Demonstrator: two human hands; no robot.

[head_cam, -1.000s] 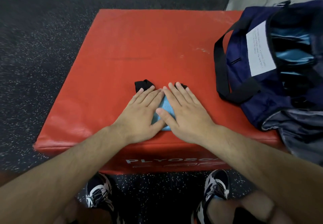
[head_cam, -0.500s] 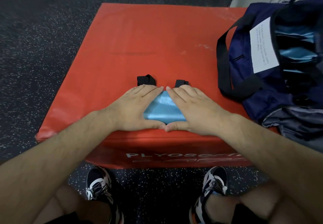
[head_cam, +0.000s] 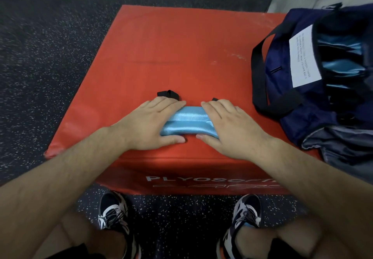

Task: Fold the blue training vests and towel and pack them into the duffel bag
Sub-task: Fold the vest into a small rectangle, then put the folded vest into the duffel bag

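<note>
Reading from the left: dark rubber floor with white speckles borders one red padded box. White lettering on the box's front face reads "PLYOSOF"; the rest is cut off by the right forearm, and a second line of graphics beneath it is illegible.

Two hands are in view, both on the near part of the box top. The left hand lies flat, palm down, fingers straight, on the left end of one folded blue vest, its thumb along the near edge of the bundle. It presses rather than grasps. The vest is a compact shiny light-blue bundle with one fold line running across it, lying between the two hands. Two black strap ends show at its far side: one just beyond the left fingertips, one mostly covered by the right fingers. The right hand mirrors the left — flat, fingers extended, covering the right end of the bundle, nothing clenched in it.

One navy duffel bag sits at the right edge of the box, apart from the vest, with its mouth open. One black carry handle loops onto the red surface. One white label carries several lines of print, too small to read. Inside the bag, at least three shiny blue folds are stacked. Grey fabric lies at the bag's near side — possibly part of the bag itself.

Two dark-and-white shoes stand on the floor below the box.
</note>
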